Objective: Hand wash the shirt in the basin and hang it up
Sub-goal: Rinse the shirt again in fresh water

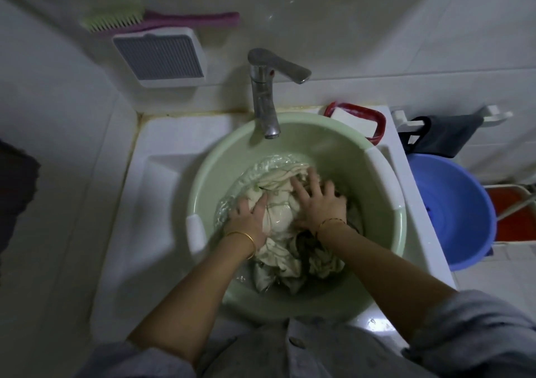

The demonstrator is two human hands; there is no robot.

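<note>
A wet cream shirt [280, 218] lies bunched in shallow water inside a pale green basin [322, 142] that sits in the white sink. My left hand [249, 215] rests on the shirt's left side, its fingers spread and partly in the water. My right hand [319, 200] presses flat on the upper right of the cloth with its fingers splayed. Both wrists wear gold bangles. Darker folds of the cloth trail toward me under my forearms.
A chrome tap [265, 93] overhangs the basin's far rim. A red soap dish with a white bar [358, 122] sits at the sink's back right. A blue basin [449, 212] stands to the right below a dark cloth on a rail [441, 133]. A brush [150, 20] lies on a wall ledge.
</note>
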